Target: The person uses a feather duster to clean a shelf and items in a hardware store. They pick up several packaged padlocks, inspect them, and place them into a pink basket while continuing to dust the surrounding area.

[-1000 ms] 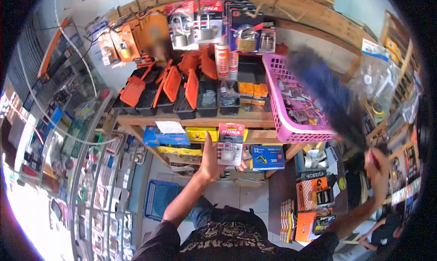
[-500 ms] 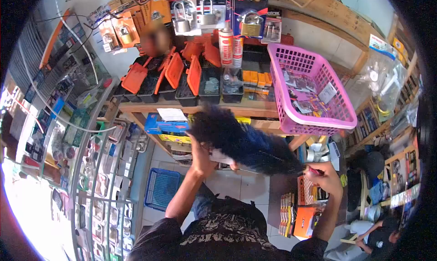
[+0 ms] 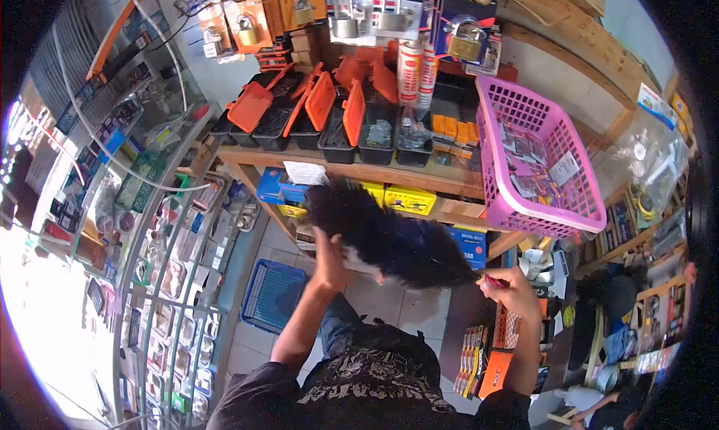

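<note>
A dark feather duster (image 3: 404,246) stretches across the middle of the view, in front of the shelf. My right hand (image 3: 515,291) is closed around its reddish handle (image 3: 490,281). At the duster's other end my left hand (image 3: 328,264) grips a whitish thing (image 3: 361,263), mostly covered by the feathers, so its kind cannot be told. The feathers lie over or against that thing and hide part of the left fingers.
Black bins with orange lids (image 3: 318,104) line the wooden shelf (image 3: 442,179), beside a pink basket (image 3: 524,210) of small packets. Padlocks (image 3: 346,18) hang above. A blue basket (image 3: 273,295) sits on the floor. Glass cases (image 3: 161,303) stand left; another person (image 3: 610,411) is low right.
The feather duster and my right hand have shifted slightly left. The shelf and its goods sit lower and farther right as the view has turned. My left hand keeps its grip.
</note>
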The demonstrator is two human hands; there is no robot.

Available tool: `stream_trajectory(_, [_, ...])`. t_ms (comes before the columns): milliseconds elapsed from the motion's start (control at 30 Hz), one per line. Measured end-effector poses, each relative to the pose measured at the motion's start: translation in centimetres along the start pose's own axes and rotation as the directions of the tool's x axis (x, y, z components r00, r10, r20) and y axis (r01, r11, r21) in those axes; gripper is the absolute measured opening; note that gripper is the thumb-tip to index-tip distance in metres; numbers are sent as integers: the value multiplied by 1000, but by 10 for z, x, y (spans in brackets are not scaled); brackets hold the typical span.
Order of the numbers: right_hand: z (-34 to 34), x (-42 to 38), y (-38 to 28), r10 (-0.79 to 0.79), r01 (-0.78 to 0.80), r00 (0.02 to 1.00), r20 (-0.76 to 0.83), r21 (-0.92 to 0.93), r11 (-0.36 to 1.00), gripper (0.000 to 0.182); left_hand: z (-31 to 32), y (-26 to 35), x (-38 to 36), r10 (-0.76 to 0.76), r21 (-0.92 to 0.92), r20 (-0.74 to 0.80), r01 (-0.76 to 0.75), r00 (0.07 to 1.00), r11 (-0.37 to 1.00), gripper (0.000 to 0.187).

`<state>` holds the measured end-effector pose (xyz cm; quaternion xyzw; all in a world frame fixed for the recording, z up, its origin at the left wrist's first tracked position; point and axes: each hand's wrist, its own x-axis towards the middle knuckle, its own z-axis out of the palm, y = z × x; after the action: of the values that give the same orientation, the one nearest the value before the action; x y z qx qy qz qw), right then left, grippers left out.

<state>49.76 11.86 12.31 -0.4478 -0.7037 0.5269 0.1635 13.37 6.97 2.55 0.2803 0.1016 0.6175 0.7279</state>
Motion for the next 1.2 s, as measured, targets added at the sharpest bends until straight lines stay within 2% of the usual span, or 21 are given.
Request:
stream_trajectory(33, [10, 9, 1, -93, 93, 996, -6, 17, 995, 14, -32, -44, 2, 199, 370, -282, -84, 938, 925, 99])
stream_trajectory(67, [19, 14, -1, -183, 183, 983, -18, 32, 982, 13, -49, -69, 3, 455, 691, -443, -29, 773, 722, 103])
stream_trajectory(100, [25, 18, -10, -206, 206, 979, 3, 14, 979, 13, -18, -59, 3, 453, 689, -445, -28, 773, 725, 103])
stream_trajectory(167, [25, 22, -5, -208, 208, 978, 10, 12, 978, 13, 39, -35, 5, 121, 455, -451, 111, 884, 884, 106])
stream_trajectory(200, [25, 24, -2, -209, 209, 978, 23, 11, 978, 14, 39, -21, 6, 120, 457, -449, 113, 885, 882, 106])
stream_trajectory(267, [16, 17, -1, -193, 192, 981, 22, 55, 980, 15, 32, 14, -3, -59, 48, -93, 63, 994, 997, 106])
stream_trajectory(333, [7, 11, 3, -50, 48, 998, 42, 42, 998, 13, 37, 29, -8, -46, 142, -221, 79, 974, 987, 106])
stream_trajectory(400, [10, 14, 6, -45, 42, 998, 38, 88, 995, 14, 27, 23, -10, -25, 229, -347, 111, 938, 967, 106])
stream_trajectory(467, [23, 22, 10, -131, 131, 991, -2, 2, 991, 14, -2, -14, -4, 37, 267, -684, 202, 728, 942, 99])
stream_trajectory(500, [35, 27, 7, -189, 189, 982, -17, 15, 982, 15, 36, -10, -3, 99, 557, -597, 322, 796, 765, 89])
stream_trajectory(533, [47, 33, 11, -140, 140, 990, -8, 101, 985, 16, 28, -12, 1, 93, 557, -592, 323, 801, 765, 89])
stream_trajectory(600, [73, 39, 9, -196, 208, 975, -106, 119, 971, 16, 20, -10, 13, 57, 113, -423, -10, 904, 994, 83])
stream_trajectory(633, [87, 39, 11, -224, 246, 960, -170, 120, 962, 16, 29, -1, 18, 138, 185, -557, -40, 819, 982, 83])
stream_trajectory(667, [99, 37, 14, -252, 284, 940, -230, 117, 952, 17, 21, 7, 19, 140, 186, -557, -41, 818, 982, 83])
stream_trajectory(767, [114, 23, 23, -127, 146, 982, -141, 138, 980, 19, 28, 35, 28, 311, 252, -683, -186, 661, 950, 68])
stream_trajectory(900, [137, 20, 38, -134, 173, 966, -222, 166, 971, 23, 16, 24, 19, 262, 257, -764, -94, 590, 962, 78])
stream_trajectory(933, [141, 23, 40, -126, 166, 966, -227, 170, 971, 23, 15, 14, 18, 254, 254, -765, -85, 592, 963, 78])
stream_trajectory(1000, [151, 29, 38, -90, 146, 966, -242, 224, 964, 24, 15, -9, 18, 152, 118, -639, -99, 754, 988, 76])
stream_trajectory(1067, [158, 28, 38, -45, 121, 968, -248, 298, 947, 23, 0, -8, 15, 141, 135, -677, -67, 723, 989, 73])
stream_trajectory(1133, [167, 22, 45, -79, 134, 975, -209, 261, 956, 23, -16, 6, 17, 216, 49, -668, -247, 712, 968, 69])
stream_trajectory(1200, [177, 12, 57, -103, 148, 979, -177, 263, 954, 24, 16, 31, 16, 273, 131, -657, -251, 703, 959, 69])
